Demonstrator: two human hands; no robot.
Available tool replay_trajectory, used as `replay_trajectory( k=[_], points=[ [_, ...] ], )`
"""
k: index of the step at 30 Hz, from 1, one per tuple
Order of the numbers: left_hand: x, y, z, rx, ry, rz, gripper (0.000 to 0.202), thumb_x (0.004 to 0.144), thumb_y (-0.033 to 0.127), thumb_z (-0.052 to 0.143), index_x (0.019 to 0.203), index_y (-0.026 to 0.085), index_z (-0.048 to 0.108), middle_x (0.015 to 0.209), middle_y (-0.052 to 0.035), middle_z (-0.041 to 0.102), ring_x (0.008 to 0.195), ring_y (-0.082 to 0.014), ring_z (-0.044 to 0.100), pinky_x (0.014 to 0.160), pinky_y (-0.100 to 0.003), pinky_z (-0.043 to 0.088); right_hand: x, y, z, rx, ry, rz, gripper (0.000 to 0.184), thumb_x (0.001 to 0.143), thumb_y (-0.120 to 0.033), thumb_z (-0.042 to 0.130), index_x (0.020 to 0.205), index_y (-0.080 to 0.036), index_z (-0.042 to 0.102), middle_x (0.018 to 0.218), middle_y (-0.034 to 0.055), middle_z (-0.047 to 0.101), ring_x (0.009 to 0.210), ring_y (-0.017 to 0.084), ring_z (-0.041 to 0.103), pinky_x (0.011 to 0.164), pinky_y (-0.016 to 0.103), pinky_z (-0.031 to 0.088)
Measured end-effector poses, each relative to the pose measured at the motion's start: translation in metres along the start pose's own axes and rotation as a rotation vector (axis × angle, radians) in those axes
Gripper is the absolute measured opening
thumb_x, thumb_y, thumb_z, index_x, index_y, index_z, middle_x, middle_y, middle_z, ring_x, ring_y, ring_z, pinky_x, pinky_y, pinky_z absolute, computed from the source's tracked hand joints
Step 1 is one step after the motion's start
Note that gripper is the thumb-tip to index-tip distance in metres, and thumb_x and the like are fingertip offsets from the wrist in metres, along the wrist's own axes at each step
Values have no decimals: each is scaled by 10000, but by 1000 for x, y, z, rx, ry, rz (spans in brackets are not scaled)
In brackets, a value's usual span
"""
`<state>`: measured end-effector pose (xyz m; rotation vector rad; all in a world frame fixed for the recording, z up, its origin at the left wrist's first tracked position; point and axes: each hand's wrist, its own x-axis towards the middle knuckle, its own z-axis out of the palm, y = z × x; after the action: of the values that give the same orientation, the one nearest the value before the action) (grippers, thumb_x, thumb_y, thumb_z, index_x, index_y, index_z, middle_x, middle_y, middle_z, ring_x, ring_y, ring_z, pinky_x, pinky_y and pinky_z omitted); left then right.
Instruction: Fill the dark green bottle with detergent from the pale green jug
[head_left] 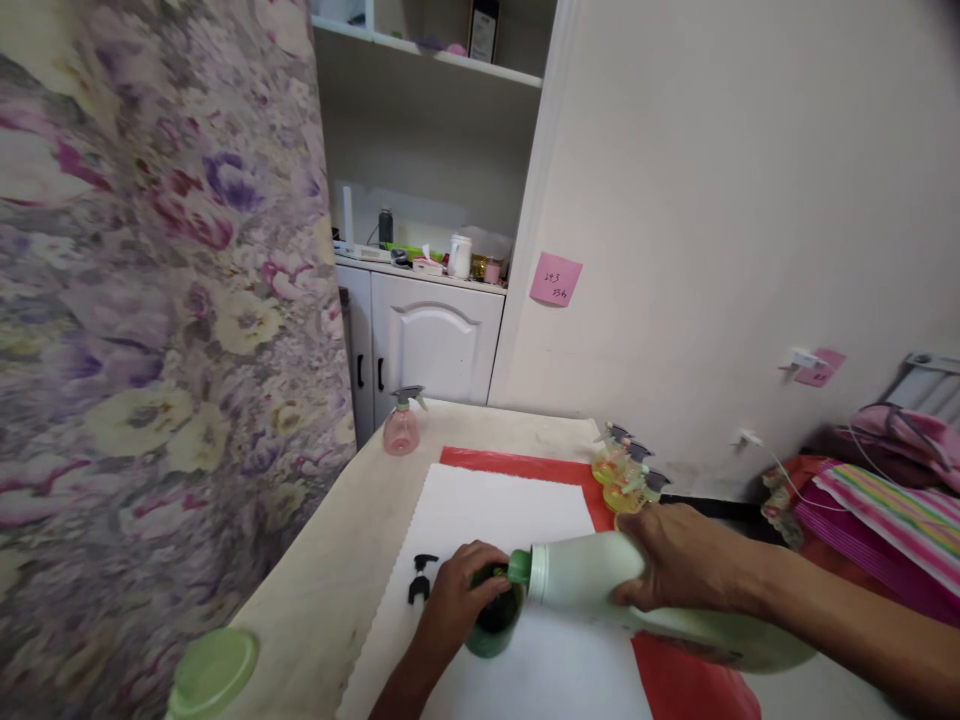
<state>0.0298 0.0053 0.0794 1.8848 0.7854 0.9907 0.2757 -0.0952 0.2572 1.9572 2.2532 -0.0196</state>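
My right hand (686, 560) grips a large pale green jug (592, 575) tipped on its side, its green spout pointing left. The spout meets the mouth of a small dark green bottle (495, 620) that stands on a white sheet (487, 510). My left hand (457, 595) is wrapped round that small bottle. A black spray head (421, 576) lies loose on the sheet just left of my left hand.
A pink spray bottle (401, 425) stands at the table's far left. Three yellow-green spray bottles (626, 475) cluster by the wall on a red mat (525, 465). A pale green lid (214, 670) sits near left. A floral curtain (150, 300) hangs left; folded cloths (885, 500) lie right.
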Motion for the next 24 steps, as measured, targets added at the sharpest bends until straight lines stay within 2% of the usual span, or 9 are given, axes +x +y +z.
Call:
replay_trajectory(
  k=[7, 11, 15, 18, 20, 24],
  points=[
    [-1, 3, 1, -4, 11, -10, 135, 770, 217, 657, 886, 240, 723, 910, -34, 711, 917, -223, 633, 846, -326, 455, -7, 8, 21, 105, 31, 46, 377, 668, -543, 670, 796, -190, 643, 751, 103, 734, 671, 274, 667, 542, 299, 330],
    [1, 3, 1, -6, 13, -16, 136, 774, 218, 650, 888, 238, 720, 915, -36, 710, 920, -223, 631, 848, -326, 454, -10, 13, 38, 188, 32, 101, 342, 669, -520, 674, 798, -206, 635, 781, 97, 735, 697, 267, 660, 566, 302, 343],
    [0, 3, 1, 1, 17, -28, 131, 770, 205, 642, 878, 235, 710, 922, -38, 705, 931, -225, 629, 855, -326, 453, -11, 18, 55, 320, 61, 123, 261, 671, -465, 687, 759, -224, 635, 767, 54, 726, 679, 218, 637, 577, 286, 363],
    [0, 3, 1, 8, 25, -39, 141, 760, 191, 638, 880, 234, 699, 940, -40, 701, 952, -228, 626, 875, -329, 450, -11, 21, 60, 502, 91, 156, 204, 677, -411, 697, 752, -230, 639, 743, 22, 711, 669, 189, 622, 580, 267, 389],
    [0, 2, 1, 13, 28, -48, 151, 759, 189, 633, 889, 234, 694, 951, -41, 698, 958, -230, 627, 881, -332, 451, -10, 24, 59, 710, 106, 182, 196, 705, -403, 682, 776, -226, 636, 745, 13, 699, 667, 174, 615, 552, 243, 398],
    [-1, 0, 1, 16, 29, -61, 172, 757, 182, 629, 911, 235, 682, 974, -43, 690, 972, -225, 625, 889, -329, 458, -1, 32, 61, 1074, 192, 185, 307, 734, -499, 644, 824, -206, 621, 730, -2, 629, 594, 139, 541, 450, 221, 329]
  ],
)
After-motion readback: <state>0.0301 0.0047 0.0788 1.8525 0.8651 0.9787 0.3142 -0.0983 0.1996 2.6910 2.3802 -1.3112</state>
